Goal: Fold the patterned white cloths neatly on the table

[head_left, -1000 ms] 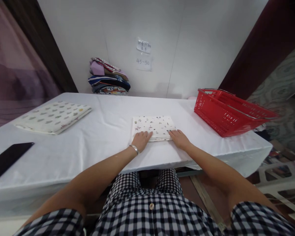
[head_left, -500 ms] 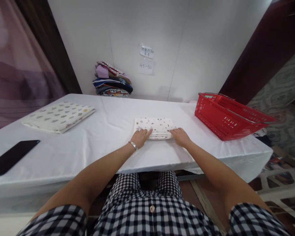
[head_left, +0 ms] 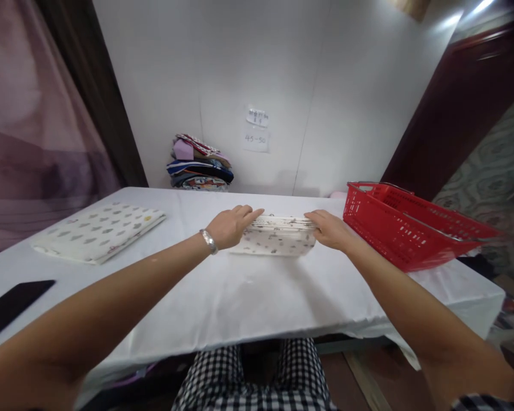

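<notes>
A white folded cloth (head_left: 278, 241) with small printed motifs is held in the middle of the table, its layered folded edge raised and its lower part near the tabletop. My left hand (head_left: 232, 226) is closed on the left end of that edge, thumb towards the middle; a silver bracelet sits on the wrist. At the opposite end, my right hand (head_left: 326, 228) grips the same edge with bent fingers. Some of the fingers behind the cloth are hidden.
Left on the white-covered table (head_left: 188, 302) lies another folded cloth (head_left: 107, 231) with grey cloud shapes, and a black phone (head_left: 15, 308) nearer me. A red basket (head_left: 406, 228) stands right. Folded fabrics (head_left: 201, 165) are stacked by the wall, near paper signs (head_left: 257, 130).
The folded cloth lay flat with both hands at its near edge; that edge is now lifted and tipped away from me. Both hands have risen with it, and the camera view has shifted up.
</notes>
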`<state>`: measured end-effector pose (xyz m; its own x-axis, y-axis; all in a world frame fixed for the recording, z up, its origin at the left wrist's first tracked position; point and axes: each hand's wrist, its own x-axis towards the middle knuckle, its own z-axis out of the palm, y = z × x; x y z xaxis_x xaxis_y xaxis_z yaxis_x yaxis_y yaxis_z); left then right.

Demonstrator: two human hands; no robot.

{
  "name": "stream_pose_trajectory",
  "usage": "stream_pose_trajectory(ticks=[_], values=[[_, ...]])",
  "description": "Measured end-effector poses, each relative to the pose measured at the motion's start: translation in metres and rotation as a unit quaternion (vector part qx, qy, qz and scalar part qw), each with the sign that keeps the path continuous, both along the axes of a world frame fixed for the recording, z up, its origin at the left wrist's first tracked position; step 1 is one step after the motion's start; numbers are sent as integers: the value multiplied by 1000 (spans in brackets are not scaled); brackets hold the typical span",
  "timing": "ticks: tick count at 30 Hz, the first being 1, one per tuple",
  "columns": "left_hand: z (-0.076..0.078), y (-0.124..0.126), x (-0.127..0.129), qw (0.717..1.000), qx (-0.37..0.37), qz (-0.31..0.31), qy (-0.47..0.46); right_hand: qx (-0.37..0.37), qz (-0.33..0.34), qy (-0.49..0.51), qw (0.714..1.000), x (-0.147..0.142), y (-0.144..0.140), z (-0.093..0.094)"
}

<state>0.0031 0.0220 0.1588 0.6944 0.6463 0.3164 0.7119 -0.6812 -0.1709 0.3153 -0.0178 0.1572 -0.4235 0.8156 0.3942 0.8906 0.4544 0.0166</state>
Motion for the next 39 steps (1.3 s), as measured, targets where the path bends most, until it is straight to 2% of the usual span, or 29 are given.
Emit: stream_pose_trajectory(ticks=[2, 4, 6, 7, 8, 10, 13, 15, 18, 20, 22, 25, 28, 35, 39], values=[[23, -1, -11, 999, -30, -18, -25, -23, 39, 80, 996, 1, -2, 19], [40, 4, -22, 994, -92, -38, -51, -81, 66, 164, 981, 3, 2, 29], [46, 18, -28, 980, -175, -47, -77, -163, 75, 245, 953, 5, 17, 26], [44, 30, -30, 971, -217, -46, -89, -204, 76, 280, 935, 6, 29, 19], [39, 44, -31, 961, -255, -42, -100, -240, 74, 311, 917, 6, 43, 10], [18, 78, -29, 944, -311, -22, -109, -288, 58, 360, 886, 3, 78, -17], [-27, 127, -25, 933, -339, 48, -108, -311, -11, 409, 858, -5, 130, -63], [-58, 151, -25, 923, -357, 97, -108, -307, -61, 418, 853, -12, 156, -91], [-96, 169, -29, 909, -376, 132, -124, -292, -100, 411, 858, -18, 176, -121], [-113, 171, -35, 904, -375, 129, -162, -269, -111, 408, 865, -20, 177, -133], [-123, 168, -42, 900, -357, 126, -214, -231, -114, 392, 883, -21, 172, -139], [-132, 159, -49, 897, -320, 140, -272, -186, -110, 320, 922, -24, 161, -144], [-139, 150, -52, 898, -314, 130, -280, -177, -112, 237, 949, -27, 157, -150], [-145, 144, -47, 925, -261, 115, -253, -152, -95, 214, 960, -28, 160, -160], [-146, 143, -45, 918, -257, 121, -276, -148, -98, 208, 962, -28, 155, -162]])
